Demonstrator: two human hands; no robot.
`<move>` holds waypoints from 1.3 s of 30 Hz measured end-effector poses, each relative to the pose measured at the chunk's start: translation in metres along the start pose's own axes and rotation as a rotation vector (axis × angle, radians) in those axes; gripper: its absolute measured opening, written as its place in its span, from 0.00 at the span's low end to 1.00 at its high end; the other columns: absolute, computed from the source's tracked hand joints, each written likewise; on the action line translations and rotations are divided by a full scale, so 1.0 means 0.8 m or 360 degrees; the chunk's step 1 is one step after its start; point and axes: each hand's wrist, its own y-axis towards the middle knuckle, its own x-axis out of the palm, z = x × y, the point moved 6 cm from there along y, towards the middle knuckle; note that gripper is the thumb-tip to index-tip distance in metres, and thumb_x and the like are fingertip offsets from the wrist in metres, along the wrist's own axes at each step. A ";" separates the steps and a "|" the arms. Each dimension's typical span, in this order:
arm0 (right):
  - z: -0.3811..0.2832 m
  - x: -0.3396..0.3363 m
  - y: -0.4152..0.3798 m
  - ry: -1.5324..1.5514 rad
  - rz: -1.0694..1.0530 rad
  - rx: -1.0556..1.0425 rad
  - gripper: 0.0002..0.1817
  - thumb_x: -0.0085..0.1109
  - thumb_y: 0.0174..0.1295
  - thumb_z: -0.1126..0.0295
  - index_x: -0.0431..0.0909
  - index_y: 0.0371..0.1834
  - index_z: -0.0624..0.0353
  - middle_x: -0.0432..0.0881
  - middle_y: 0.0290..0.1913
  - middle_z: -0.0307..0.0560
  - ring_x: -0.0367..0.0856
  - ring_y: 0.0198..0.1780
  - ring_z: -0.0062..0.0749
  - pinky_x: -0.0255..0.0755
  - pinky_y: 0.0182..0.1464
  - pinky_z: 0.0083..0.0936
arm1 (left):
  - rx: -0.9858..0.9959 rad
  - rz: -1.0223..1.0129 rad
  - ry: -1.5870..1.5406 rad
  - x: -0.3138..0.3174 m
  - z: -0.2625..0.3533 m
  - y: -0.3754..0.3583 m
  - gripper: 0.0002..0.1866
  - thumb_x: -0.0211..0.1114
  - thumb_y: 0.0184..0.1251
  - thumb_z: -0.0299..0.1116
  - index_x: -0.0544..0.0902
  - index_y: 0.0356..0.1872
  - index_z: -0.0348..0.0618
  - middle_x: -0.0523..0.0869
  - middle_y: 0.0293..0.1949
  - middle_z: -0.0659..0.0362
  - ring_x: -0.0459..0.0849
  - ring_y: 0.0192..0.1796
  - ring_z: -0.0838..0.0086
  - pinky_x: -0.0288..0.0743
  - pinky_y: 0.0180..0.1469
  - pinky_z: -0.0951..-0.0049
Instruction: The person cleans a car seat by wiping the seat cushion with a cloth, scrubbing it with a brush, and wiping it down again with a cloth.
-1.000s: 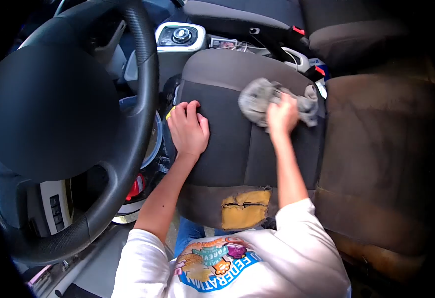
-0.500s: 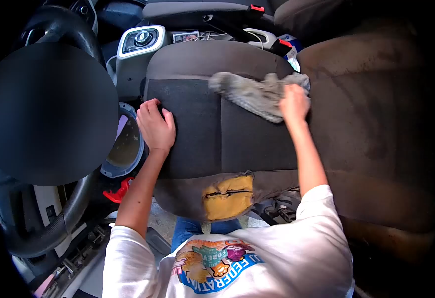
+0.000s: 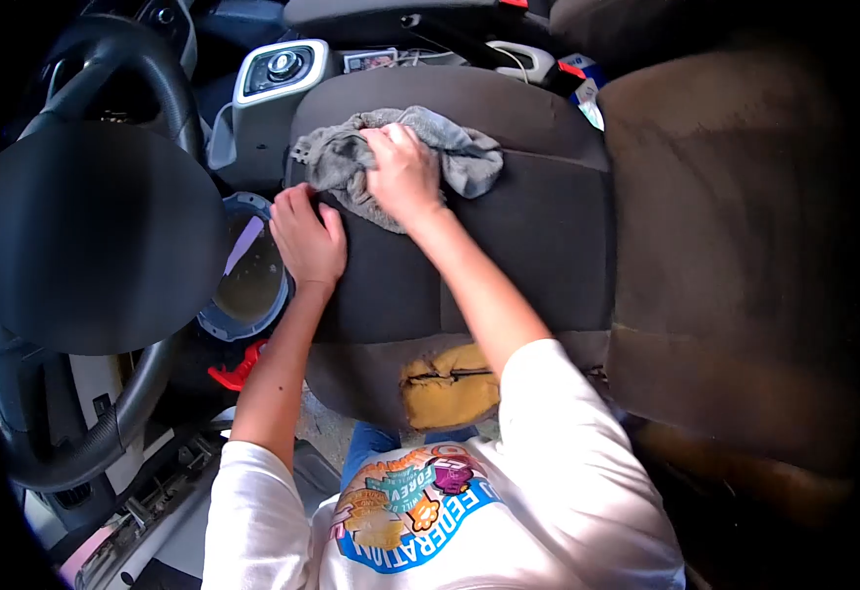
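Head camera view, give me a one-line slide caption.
Right hand presses a crumpled grey cloth on the dark fabric car seat cushion; left hand braces its edge.

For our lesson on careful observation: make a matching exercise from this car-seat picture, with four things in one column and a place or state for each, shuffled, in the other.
Things:
1. crumpled grey cloth
2. left hand
3. torn yellow foam patch
4. black steering wheel

Places or states:
A. flat on the seat's edge
B. pressed under the right hand
C. left of the seat
D. at the seat's near edge

Pairs: 1-B, 2-A, 3-D, 4-C
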 end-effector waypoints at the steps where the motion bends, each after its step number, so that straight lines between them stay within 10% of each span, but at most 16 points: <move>1: 0.016 -0.022 -0.017 -0.0249 0.0062 -0.0183 0.09 0.60 0.58 0.76 0.83 0.41 0.56 0.81 0.42 0.48 0.80 0.48 0.45 0.75 0.48 0.41 | -0.0011 -0.0037 -0.0023 0.000 0.000 -0.001 0.14 0.60 0.65 0.31 0.76 0.50 0.39 0.78 0.49 0.49 0.76 0.55 0.52 0.68 0.59 0.54; 7: 0.207 -0.235 -0.128 -0.1265 0.0061 0.0435 0.10 0.58 0.62 0.74 0.82 0.46 0.57 0.78 0.50 0.51 0.77 0.55 0.51 0.74 0.54 0.47 | -0.0005 -0.0005 -0.0004 -0.001 0.001 -0.001 0.13 0.61 0.65 0.31 0.77 0.50 0.41 0.78 0.49 0.51 0.76 0.54 0.53 0.69 0.58 0.54; 14: 0.052 -0.245 -0.331 -0.1018 -0.0256 0.1096 0.26 0.64 0.50 0.82 0.78 0.56 0.64 0.74 0.55 0.60 0.73 0.61 0.59 0.69 0.63 0.49 | -0.0016 -0.0010 -0.0030 -0.004 0.003 0.003 0.13 0.61 0.65 0.32 0.77 0.49 0.41 0.78 0.49 0.51 0.76 0.54 0.54 0.69 0.58 0.54; 20: 0.164 -0.187 -0.171 -0.1091 0.0176 0.1115 0.30 0.74 0.54 0.75 0.73 0.60 0.60 0.71 0.58 0.60 0.70 0.63 0.58 0.68 0.66 0.51 | -0.0026 -0.0022 0.0026 0.002 0.001 -0.001 0.13 0.61 0.65 0.32 0.76 0.49 0.41 0.78 0.49 0.50 0.77 0.55 0.54 0.69 0.58 0.54; 23: 0.170 -0.166 -0.078 -0.1054 0.0351 0.0798 0.17 0.68 0.55 0.73 0.75 0.46 0.62 0.76 0.51 0.60 0.74 0.56 0.60 0.69 0.61 0.50 | -0.0013 -0.0014 0.0029 -0.001 0.006 -0.002 0.13 0.59 0.67 0.32 0.76 0.50 0.40 0.78 0.49 0.50 0.77 0.54 0.53 0.69 0.58 0.53; 28: 0.073 -0.180 -0.239 -0.0700 -0.0127 0.0536 0.27 0.72 0.54 0.69 0.76 0.58 0.61 0.74 0.53 0.58 0.75 0.57 0.59 0.72 0.58 0.49 | -0.0003 0.0010 0.0098 -0.001 0.006 -0.002 0.13 0.60 0.66 0.33 0.77 0.49 0.40 0.79 0.49 0.50 0.78 0.53 0.53 0.69 0.57 0.54; 32: 0.079 -0.243 -0.308 -0.1067 -0.0221 0.1035 0.24 0.69 0.55 0.71 0.76 0.56 0.59 0.74 0.52 0.58 0.76 0.57 0.58 0.72 0.57 0.51 | 0.0036 0.0010 0.0070 -0.004 0.008 -0.002 0.13 0.60 0.66 0.33 0.77 0.49 0.40 0.79 0.50 0.49 0.77 0.54 0.53 0.69 0.58 0.54; 39: 0.205 -0.190 -0.119 -0.1096 0.0295 0.1167 0.17 0.64 0.61 0.61 0.78 0.49 0.59 0.78 0.50 0.58 0.79 0.54 0.54 0.75 0.53 0.49 | -0.0041 -0.0059 0.0041 0.004 0.001 -0.002 0.14 0.59 0.68 0.32 0.77 0.51 0.39 0.78 0.50 0.49 0.76 0.56 0.53 0.68 0.60 0.54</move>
